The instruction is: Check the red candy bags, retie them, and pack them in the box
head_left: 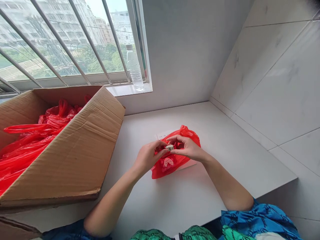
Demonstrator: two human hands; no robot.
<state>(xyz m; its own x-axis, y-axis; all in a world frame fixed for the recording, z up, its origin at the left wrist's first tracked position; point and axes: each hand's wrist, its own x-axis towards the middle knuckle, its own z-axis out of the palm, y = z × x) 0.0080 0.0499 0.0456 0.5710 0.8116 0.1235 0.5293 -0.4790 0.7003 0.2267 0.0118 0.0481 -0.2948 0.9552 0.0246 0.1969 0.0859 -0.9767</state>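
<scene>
On the white tabletop lies a red plastic bag (160, 170) with small items showing through it. Over the bag's middle, my left hand (150, 155) pinches a small white piece with dark print (170, 147) between thumb and fingers. My right hand (188, 148) comes in from the other side, its fingers curled and their tips at the same small piece. The piece is too small to name. Partly under the bag is a pale printed sheet (162, 135), most of it hidden.
To the left stands a large open cardboard box (82, 146) holding several red plastic bags (47, 128). A clear water bottle (135, 71) stands on the sill by the barred window. Grey and tiled walls bound the white table (237, 163) at the back and right.
</scene>
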